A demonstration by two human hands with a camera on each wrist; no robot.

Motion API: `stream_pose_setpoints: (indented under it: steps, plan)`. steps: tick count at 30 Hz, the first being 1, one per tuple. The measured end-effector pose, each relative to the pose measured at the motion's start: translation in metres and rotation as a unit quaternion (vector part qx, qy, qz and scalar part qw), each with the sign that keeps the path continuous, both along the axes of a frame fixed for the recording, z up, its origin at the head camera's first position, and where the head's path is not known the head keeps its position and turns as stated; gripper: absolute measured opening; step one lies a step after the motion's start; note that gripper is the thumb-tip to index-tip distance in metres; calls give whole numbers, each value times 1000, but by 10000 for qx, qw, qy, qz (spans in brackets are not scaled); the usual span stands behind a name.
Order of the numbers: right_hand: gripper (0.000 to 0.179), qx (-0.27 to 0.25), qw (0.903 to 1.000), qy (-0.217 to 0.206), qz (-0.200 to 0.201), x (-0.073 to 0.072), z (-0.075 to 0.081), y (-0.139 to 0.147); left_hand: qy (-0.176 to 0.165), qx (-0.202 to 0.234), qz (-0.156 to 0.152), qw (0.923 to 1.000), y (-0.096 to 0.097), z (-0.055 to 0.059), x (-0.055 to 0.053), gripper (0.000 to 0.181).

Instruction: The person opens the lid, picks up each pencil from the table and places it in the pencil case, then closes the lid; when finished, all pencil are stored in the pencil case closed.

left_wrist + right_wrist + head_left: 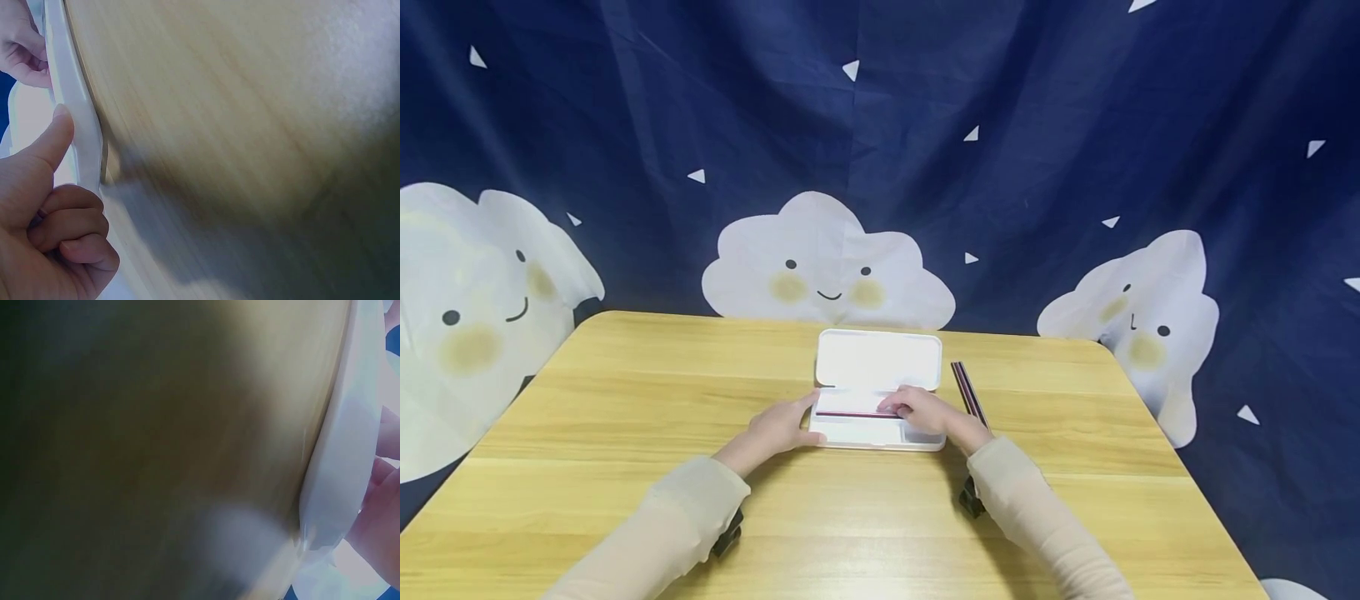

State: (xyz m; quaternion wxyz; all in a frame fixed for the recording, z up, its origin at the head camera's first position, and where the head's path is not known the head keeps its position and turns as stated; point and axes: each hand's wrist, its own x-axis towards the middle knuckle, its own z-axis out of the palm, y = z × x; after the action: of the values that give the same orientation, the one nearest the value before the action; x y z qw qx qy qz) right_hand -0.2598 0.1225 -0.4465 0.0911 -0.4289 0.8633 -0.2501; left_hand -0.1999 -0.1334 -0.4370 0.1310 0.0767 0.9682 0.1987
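The left hand [778,427] holds the case [865,444] by one end. The right hand [921,408] curls at a pencil [850,414], grip unclear.

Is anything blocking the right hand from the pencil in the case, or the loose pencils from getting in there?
Nothing visible blocks the right hand: it is at the pencil inside the case, whose lid is open. Between the loose pencils and the case, only the right wrist intrudes, by their near ends.

Beige-sleeved left arm [651,529] in from 7 o'clock; beige-sleeved right arm [1045,521], 5 o'clock.
Bare left hand [778,425] toward 1 o'clock, thumb and forefinger apart; bare right hand [923,410] toward 10, fingers bent.
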Motion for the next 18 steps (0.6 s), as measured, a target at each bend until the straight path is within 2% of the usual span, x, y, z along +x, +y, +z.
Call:
stream_pose_setpoints:
  steps: [9, 14, 18]
  plan:
    - [25, -486, 9959, -674, -355, 1, 2, 7, 93, 4, -22, 10000, -1, 0, -1, 81]
    - [26, -864, 9913, -893, -440, 3, 4, 16, 128, 50, -38, 9999, -1, 0, 0, 81]
    - [30, -942, 9886, -1039, -549, 6, 7, 28, 121, 83, -50, 9999, 0, 0, 2, 81]
